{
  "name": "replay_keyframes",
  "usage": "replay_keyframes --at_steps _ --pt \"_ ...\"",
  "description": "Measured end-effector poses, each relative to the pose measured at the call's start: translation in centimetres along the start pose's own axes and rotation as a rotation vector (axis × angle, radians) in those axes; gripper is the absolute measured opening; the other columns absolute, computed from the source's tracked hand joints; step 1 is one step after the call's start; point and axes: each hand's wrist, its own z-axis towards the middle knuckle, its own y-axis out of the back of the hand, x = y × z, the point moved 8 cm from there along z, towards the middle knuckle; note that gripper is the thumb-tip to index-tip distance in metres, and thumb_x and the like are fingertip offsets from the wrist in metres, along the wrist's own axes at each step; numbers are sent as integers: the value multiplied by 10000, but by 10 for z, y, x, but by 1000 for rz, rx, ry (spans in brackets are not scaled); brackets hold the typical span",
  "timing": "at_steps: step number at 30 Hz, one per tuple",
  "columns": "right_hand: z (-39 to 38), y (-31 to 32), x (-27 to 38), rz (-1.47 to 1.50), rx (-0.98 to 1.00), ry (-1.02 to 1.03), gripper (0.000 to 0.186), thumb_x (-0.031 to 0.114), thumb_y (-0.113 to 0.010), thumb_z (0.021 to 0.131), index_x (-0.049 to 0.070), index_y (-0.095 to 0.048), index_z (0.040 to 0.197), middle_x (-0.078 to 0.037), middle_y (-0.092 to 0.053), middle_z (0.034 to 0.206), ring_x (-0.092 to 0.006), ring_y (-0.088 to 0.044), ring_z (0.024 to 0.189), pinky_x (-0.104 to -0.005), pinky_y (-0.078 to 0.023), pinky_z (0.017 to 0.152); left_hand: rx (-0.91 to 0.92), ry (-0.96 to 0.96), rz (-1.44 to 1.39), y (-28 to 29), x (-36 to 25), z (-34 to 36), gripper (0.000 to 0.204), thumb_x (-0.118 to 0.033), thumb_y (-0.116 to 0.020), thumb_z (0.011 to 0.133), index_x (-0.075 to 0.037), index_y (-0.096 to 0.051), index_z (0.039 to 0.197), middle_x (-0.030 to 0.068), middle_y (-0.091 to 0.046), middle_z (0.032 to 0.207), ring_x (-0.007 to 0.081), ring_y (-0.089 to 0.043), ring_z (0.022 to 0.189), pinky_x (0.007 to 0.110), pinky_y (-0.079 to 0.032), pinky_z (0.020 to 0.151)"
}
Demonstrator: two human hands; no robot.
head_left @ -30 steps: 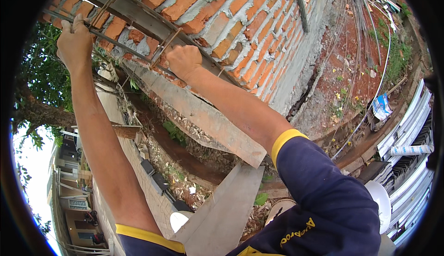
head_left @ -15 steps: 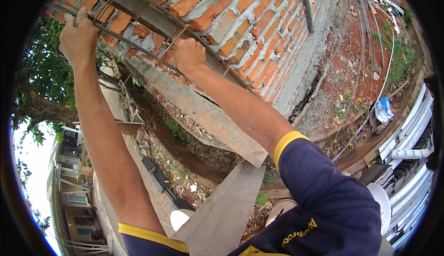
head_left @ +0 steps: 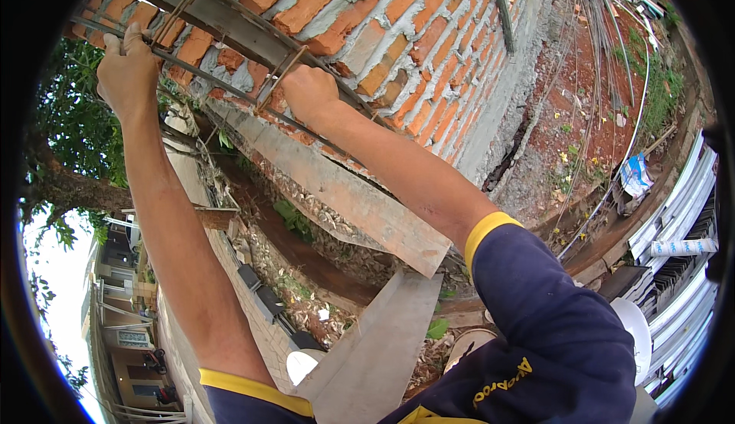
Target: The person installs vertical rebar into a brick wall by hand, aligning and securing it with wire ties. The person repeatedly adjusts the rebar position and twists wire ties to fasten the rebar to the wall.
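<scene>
A long steel rebar [head_left: 214,81] runs slantwise along the brick wall at the upper left, with square wire stirrups around it. My left hand [head_left: 128,75] is closed on this bar near its far left end, beside one stirrup [head_left: 180,14]. Farther right, my right hand [head_left: 308,92] is a fist right next to a second stirrup [head_left: 269,87]. Its fingertips are turned away, so what they grip is hidden. Behind both hands, a flat grey strip [head_left: 237,24] lies along the wall, parallel to the rebar.
The brick wall [head_left: 390,49] with rough mortar fills the upper middle. Below my arms are a slanting plank [head_left: 344,186] and a wide grey board [head_left: 375,340]. A tree [head_left: 69,183] stands left; stacked metal sheets [head_left: 681,301] and loose wires [head_left: 589,94] lie right.
Both hands keep their places along the rebar. My right fist has shifted slightly left and down, closer to the stirrup, and the view has moved a little.
</scene>
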Motion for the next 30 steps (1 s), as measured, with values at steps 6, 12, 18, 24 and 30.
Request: replay_keyframes --at_steps 6,12,18,24,30 --pt "2 -11 6 -77 -231 159 138 46 -593 781 -15 -687 862 -215 -691 864 -393 -711 761 -477 -583 634 -17 5 -38 0 2 0 629 -421 -549 977 44 -495 1397 3 -765 925 171 -691 982 311 -440 987" --pt "3 -21 -16 138 -454 -20 150 31 -585 781 -24 -641 909 -233 -664 857 -420 -686 739 -495 -568 644 -33 -11 -5 0 2 2 619 -418 -550 973 29 -499 1399 5 -766 934 180 -689 1001 314 -441 985" --pt "-4 -22 -14 160 -201 120 267 -9 -611 751 -48 -658 1011 -262 -618 1072 -433 -668 882 -484 -560 762 -49 12 22 3 -1 -1 592 -412 -535 979 26 -528 1377 6 -764 917 179 -693 969 330 -457 955" --pt "-5 -14 -8 8 -115 138 240 12 -602 774 -21 -666 1003 -208 -644 1010 -394 -692 849 -471 -572 713 3 11 57 3 -7 -3 562 -404 -517 986 39 -564 1330 -1 -760 885 210 -706 921 338 -464 937" --pt "0 -16 -5 -34 -302 25 172 76 -580 804 14 -675 933 -174 -674 919 -340 -713 723 -464 -575 593 0 -31 39 4 -6 -1 592 -412 -520 982 45 -534 1359 14 -760 891 223 -705 947 336 -466 942"
